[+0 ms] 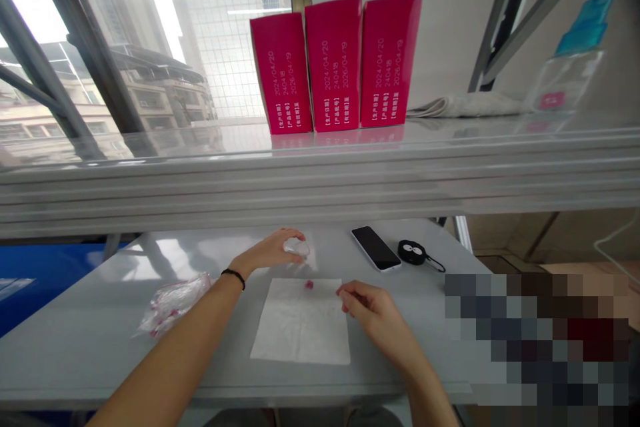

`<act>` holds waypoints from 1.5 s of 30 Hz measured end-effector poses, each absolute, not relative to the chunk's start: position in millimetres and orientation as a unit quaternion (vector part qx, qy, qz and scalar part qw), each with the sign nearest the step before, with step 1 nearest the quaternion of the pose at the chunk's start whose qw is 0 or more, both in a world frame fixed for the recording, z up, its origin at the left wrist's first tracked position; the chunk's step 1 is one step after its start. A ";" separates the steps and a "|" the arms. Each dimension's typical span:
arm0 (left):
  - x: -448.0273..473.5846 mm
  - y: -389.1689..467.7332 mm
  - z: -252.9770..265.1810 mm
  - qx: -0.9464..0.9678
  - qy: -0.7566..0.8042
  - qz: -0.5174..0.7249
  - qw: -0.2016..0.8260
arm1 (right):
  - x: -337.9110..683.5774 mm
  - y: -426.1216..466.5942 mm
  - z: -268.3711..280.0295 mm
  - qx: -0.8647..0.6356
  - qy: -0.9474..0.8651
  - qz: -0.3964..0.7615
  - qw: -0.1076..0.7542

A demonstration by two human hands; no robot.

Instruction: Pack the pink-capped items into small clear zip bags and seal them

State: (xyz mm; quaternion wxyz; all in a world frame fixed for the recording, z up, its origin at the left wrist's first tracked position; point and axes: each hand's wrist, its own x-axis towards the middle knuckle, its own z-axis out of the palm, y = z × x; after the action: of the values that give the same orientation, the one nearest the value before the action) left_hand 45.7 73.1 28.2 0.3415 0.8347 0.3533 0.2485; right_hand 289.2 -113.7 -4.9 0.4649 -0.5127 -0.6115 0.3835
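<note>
My left hand (277, 249), with a black band on its wrist, curls its fingers round a small clear plastic piece (297, 247) just beyond the white sheet (295, 340). Its exact kind is hard to tell. On the sheet, near the far edge, lies a small dark pink piece (309, 285). At the sheet's right edge, my right hand (369, 305) is closed with thumb and fingertips together. Whatever they pinch, if anything, is too small to make out. A clear plastic bag (175, 303) with pink bits inside rests left of the sheet, beyond my left forearm.
A phone (376, 248) and a black round case with eyes (413, 252) lie at the table's back right. Above runs a shelf (320, 180) carrying three pink boxes (334, 67), a folded cloth (465, 105) and a blue-topped bottle (567, 80).
</note>
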 end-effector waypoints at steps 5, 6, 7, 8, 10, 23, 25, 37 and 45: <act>29.1 46.5 21.3 0.702 0.317 0.481 0.418 | 287.8 -110.9 -7.0 -0.520 -0.617 0.382 0.451; 25.0 39.9 21.1 0.671 0.304 0.521 0.430 | 287.3 -110.3 -7.0 -0.522 -0.617 0.382 0.448; 20.4 32.9 21.4 0.645 0.291 0.555 0.438 | 286.6 -109.7 -7.2 -0.523 -0.619 0.382 0.445; 15.4 25.4 22.3 0.617 0.277 0.585 0.448 | 285.7 -108.9 -7.6 -0.522 -0.623 0.381 0.440; 4.4 9.4 25.3 0.546 0.240 0.638 0.488 | 283.4 -106.1 -9.4 -0.524 -0.632 0.374 0.431; -21.0 -49.4 25.6 0.059 0.181 0.691 0.697 | 254.4 -67.0 -6.2 -0.556 -0.737 0.189 0.334; -21.0 -46.8 23.9 0.027 0.181 0.676 0.714 | 252.6 -60.7 -3.2 -0.557 -0.758 0.183 0.286; -18.2 -46.3 15.4 -0.024 0.216 0.619 0.755 | 235.5 -48.7 -10.6 -0.576 -0.771 0.149 0.225; -2.9 -52.3 13.9 0.044 0.241 0.615 0.750 | 232.6 -47.6 -20.0 -0.580 -0.770 0.129 0.234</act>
State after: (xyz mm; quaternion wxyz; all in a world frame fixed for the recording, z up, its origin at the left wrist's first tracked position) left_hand -2.9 -52.3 13.9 0.7496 0.0444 0.2407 0.6150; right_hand 232.6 -47.6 -20.0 0.2338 -0.5798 -0.7698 0.1289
